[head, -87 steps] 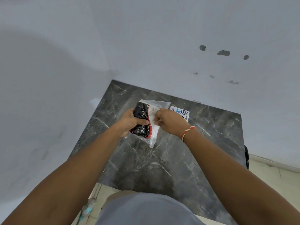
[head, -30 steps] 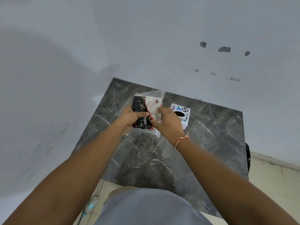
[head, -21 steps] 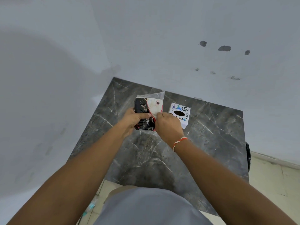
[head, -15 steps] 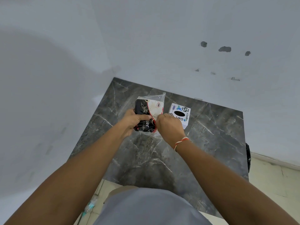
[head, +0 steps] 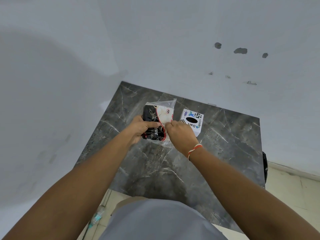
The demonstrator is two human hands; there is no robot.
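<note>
**Two hands work a wrapped pack above the marble table**

At the far left of the frame a pale grey wall (head: 52, 101) fills the view from top to bottom. Low down beside it, a clear plastic bottle (head: 97, 217) with a teal label lies on the tiled floor (head: 285, 196).

The left hand (head: 141, 129) sits just left of centre. Its fingers are curled round the left side of the pack and its thumb lies across the printed front, so it grips the pack firmly.

The plastic-wrapped pack (head: 158, 118) is at the middle of the frame, over the far half of the marble table (head: 225, 144). It is black and red on its left and white on its right, with a clear flap of wrap poking up toward the wall. I cannot tell whether its lower edge touches the table.

The right hand (head: 181, 134) meets the pack from the right. Its fingers are bunched close together and the fingertips pinch the wrap at the pack's right edge. A red and white thread bracelet (head: 194, 150) circles that wrist.

Just right of this hand, and partly hidden behind it, a white tissue box (head: 193, 121) stands on the table. It has a black oval opening and coloured printing on top.

A grey shirt (head: 155, 222) fills the bottom centre of the frame.

In the upper right, three dark chipped patches (head: 240, 50) mark the wall. At the table's right edge a dark object (head: 264, 167) shows only in part, too little to name
</note>
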